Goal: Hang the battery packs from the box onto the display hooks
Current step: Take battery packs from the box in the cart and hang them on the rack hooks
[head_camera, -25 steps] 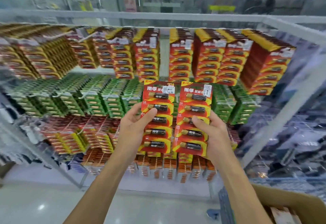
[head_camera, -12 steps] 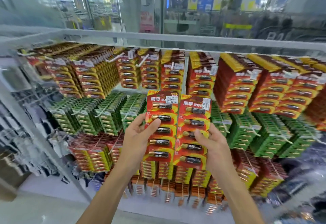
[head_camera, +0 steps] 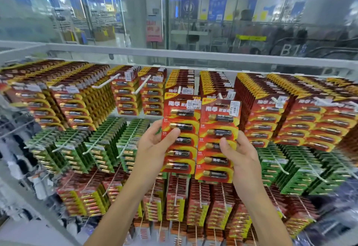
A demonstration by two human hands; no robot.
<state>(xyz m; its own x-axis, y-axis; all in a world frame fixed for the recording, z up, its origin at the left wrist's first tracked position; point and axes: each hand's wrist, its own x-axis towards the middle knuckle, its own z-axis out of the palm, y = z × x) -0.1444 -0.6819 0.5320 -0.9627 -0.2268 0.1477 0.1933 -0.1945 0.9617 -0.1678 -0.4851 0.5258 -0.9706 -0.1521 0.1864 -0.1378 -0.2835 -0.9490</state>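
I hold two red-and-yellow battery packs upright in front of the display. My left hand [head_camera: 155, 146] grips the left battery pack [head_camera: 181, 135] by its left edge, thumb across the front. My right hand [head_camera: 240, 154] grips the right battery pack [head_camera: 218, 143] by its lower right side. The tops of both packs sit just below two white display hooks [head_camera: 180, 90] in the top row, which carry matching red packs. The box is out of view.
The white rack [head_camera: 193, 53] holds rows of hanging packs: red ones [head_camera: 271, 110] on top, green ones [head_camera: 104, 145] in the middle, red-and-yellow ones [head_camera: 193, 203] below. Bare hook ends [head_camera: 105, 82] jut out at upper left. Glass panels stand behind.
Both hands have lifted the two packs from the middle row up toward the top-row hooks. My view has tilted up and the cardboard box has left the frame.
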